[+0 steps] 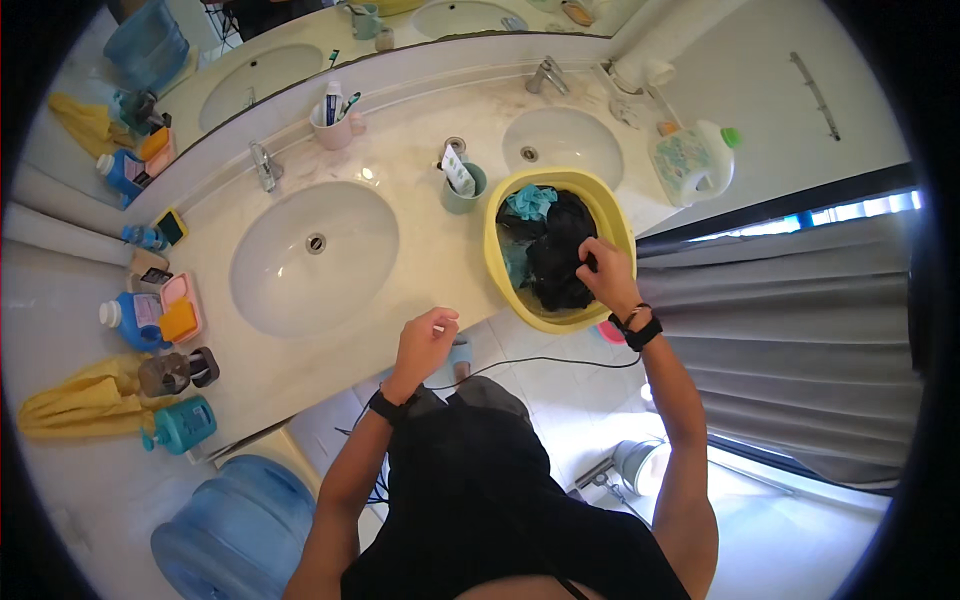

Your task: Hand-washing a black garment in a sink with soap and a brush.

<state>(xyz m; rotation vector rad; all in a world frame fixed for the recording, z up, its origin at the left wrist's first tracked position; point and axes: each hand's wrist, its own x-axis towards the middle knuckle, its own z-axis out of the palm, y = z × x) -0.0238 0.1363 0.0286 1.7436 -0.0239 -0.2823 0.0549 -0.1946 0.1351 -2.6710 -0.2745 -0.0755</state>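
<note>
A yellow plastic basin (496, 262) sits at the right part of the counter, its near side over the front edge. Inside it lie a wet black garment (562, 245) and a bunched teal cloth (531, 203), with some water showing around them. My right hand (607, 275) reaches over the basin's right side, its fingers pinched at the black garment's edge. Above the counter's front edge, left of the basin, my left hand (428, 345) hangs with curled fingers; I see nothing in it. Both wrists wear dark bands.
Two washbasins are set into the counter, a large left sink (290, 270) and a right sink (590, 140). A green cup (462, 197) with a tube stands beside the yellow basin. A white jug (695, 160) is at the right; a blue water bottle (235, 530) stands below left.
</note>
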